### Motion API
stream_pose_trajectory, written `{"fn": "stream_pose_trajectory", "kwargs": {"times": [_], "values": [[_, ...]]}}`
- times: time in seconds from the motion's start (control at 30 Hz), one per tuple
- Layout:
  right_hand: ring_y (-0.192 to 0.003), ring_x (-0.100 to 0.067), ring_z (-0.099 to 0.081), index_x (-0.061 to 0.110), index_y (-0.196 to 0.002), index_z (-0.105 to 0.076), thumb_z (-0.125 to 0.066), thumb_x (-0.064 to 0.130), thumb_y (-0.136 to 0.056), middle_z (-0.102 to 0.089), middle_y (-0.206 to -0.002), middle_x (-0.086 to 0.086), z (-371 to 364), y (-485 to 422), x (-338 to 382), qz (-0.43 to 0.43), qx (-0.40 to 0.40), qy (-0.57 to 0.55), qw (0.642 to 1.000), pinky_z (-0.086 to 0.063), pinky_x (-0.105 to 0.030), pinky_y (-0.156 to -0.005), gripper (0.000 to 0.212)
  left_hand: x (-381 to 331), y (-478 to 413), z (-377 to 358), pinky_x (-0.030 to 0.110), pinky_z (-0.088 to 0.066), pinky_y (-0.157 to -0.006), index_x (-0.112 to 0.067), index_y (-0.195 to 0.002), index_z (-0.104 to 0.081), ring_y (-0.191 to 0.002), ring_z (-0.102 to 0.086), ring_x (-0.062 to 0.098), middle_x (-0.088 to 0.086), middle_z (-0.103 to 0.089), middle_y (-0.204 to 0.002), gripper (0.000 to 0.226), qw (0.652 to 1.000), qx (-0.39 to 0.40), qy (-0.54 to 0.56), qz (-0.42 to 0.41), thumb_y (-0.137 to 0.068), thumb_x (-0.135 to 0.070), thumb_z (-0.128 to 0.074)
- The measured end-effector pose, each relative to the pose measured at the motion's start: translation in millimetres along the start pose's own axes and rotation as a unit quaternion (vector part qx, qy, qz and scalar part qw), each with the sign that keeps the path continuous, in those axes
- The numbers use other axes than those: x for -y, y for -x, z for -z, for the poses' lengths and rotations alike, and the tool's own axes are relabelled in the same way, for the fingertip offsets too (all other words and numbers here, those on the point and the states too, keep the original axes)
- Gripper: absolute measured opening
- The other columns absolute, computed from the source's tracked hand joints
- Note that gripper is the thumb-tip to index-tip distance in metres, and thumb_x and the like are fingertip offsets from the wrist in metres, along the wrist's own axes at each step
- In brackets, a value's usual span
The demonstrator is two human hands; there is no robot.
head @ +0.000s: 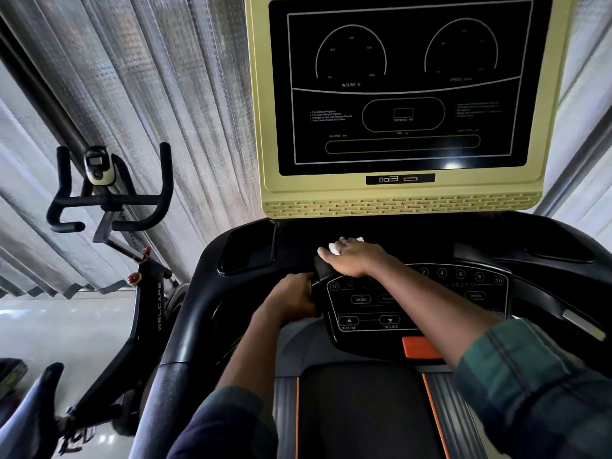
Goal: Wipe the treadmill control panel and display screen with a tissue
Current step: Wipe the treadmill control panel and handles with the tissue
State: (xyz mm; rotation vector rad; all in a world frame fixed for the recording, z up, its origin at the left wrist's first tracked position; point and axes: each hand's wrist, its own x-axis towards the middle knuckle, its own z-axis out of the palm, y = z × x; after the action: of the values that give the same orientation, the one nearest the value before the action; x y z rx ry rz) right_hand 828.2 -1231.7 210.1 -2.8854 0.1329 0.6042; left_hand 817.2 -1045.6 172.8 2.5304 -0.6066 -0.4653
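Mostly we see a pleated grey curtain [149, 94] filling the wall above and to the left of the control panel [420, 306], which serves as our marker for everything else. Around that panel spreads the black treadmill [205, 293] console. Straight above the panel stands the display screen [402, 87], dark, with white outlines of two dials and the words INCLINE % readable, set in a pale yellow housing. Far to the left of the panel stands a black exercise bike [109, 207] with curved handlebars. Below the panel runs the dark belt [361, 415], edged with orange stripes. The panel itself is black with white-outlined buttons: MODE, two INCLINE arrows and a row of numbers along its top. Our two arms in dark plaid sleeves [530, 369] reach up from below the panel. Our left hand [291, 299] is at the panel's left rim, fingers curled round that edge and gripping it. Our right hand [351, 258] crosses over the panel's top left corner, fingers laid out nearly flat. Just under the panel's lower edge sits an orange tab [420, 347]. Smallest is the white tissue [334, 248], pressed beneath the right fingers on the black console surface just above the panel's top left corner, between panel and screen; only its edges show. The hands are near each other but apart.
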Motion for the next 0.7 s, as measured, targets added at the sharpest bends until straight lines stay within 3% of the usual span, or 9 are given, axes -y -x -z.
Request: {"fn": "stream_pose_trajectory", "kwargs": {"times": [0.1, 0.23, 0.33, 0.47, 0.6, 0.7], "values": [[-0.155, -0.021, -0.002, 0.024, -0.160, -0.013, -0.004, 0.072, -0.096, -0.005, -0.167, 0.001, 4, -1, -9, 0.036, 0.032, -0.035, 0.998, -0.002, -0.045, -0.126, 0.080, 0, -1, 0, 0.031, -0.055, -0.072, -0.020, -0.102, -0.065, -0.087, -0.068, 0.022, 0.001, -0.071, -0.094, 0.043, 1.000, 0.001, -0.007, -0.002, -0.061, -0.025, -0.077], [-0.155, -0.021, -0.006, 0.019, -0.160, -0.012, -0.005, 0.077, -0.093, -0.007, -0.168, -0.002, 3, -4, -12, -0.036, -0.015, -0.005, 0.999, -0.011, -0.046, -0.123, 0.089, -2, 0, 1, 0.034, -0.055, -0.071, -0.021, -0.097, -0.063, -0.086, -0.067, 0.023, 0.000, -0.071, -0.091, 0.039, 1.000, 0.001, -0.018, 0.002, -0.061, -0.027, -0.075], [-0.155, -0.022, -0.003, 0.023, -0.160, -0.010, -0.002, 0.075, -0.094, -0.005, -0.168, -0.002, 8, -6, -21, 0.007, 0.027, -0.024, 0.999, -0.004, -0.048, -0.125, 0.084, -1, -1, 0, 0.037, -0.056, -0.072, -0.021, -0.096, -0.063, -0.087, -0.067, 0.025, 0.001, -0.071, -0.092, 0.041, 1.000, 0.002, -0.028, -0.002, -0.057, -0.032, -0.073], [-0.155, -0.029, -0.007, 0.021, -0.159, -0.013, 0.000, 0.078, -0.091, -0.007, -0.168, -0.005, 9, -10, -38, -0.078, -0.016, -0.019, 0.997, -0.011, -0.051, -0.124, 0.089, 0, -1, -1, 0.038, -0.056, -0.072, -0.021, -0.092, -0.063, -0.086, -0.067, 0.024, 0.000, -0.070, -0.089, 0.037, 0.999, -0.004, -0.031, -0.005, -0.058, -0.032, -0.074], [-0.155, -0.026, -0.001, 0.026, -0.160, -0.009, 0.001, 0.078, -0.090, -0.003, -0.168, -0.004, 15, -7, -50, -0.031, 0.033, -0.055, 0.997, -0.002, -0.052, -0.124, 0.088, 1, -2, -2, 0.037, -0.057, -0.071, -0.022, -0.088, -0.062, -0.082, -0.067, 0.021, -0.003, -0.069, -0.084, 0.035, 0.999, -0.003, -0.032, -0.008, -0.056, -0.034, -0.071], [-0.154, -0.032, -0.008, 0.026, -0.159, -0.015, 0.000, 0.075, -0.093, -0.009, -0.168, -0.005, 15, -3, -58, -0.106, -0.013, -0.030, 0.994, -0.012, -0.052, -0.122, 0.084, 2, -4, -2, 0.038, -0.057, -0.071, -0.022, -0.087, -0.062, -0.080, -0.067, 0.021, -0.004, -0.068, -0.083, 0.036, 0.999, -0.002, -0.033, -0.008, -0.054, -0.036, -0.068]]}}
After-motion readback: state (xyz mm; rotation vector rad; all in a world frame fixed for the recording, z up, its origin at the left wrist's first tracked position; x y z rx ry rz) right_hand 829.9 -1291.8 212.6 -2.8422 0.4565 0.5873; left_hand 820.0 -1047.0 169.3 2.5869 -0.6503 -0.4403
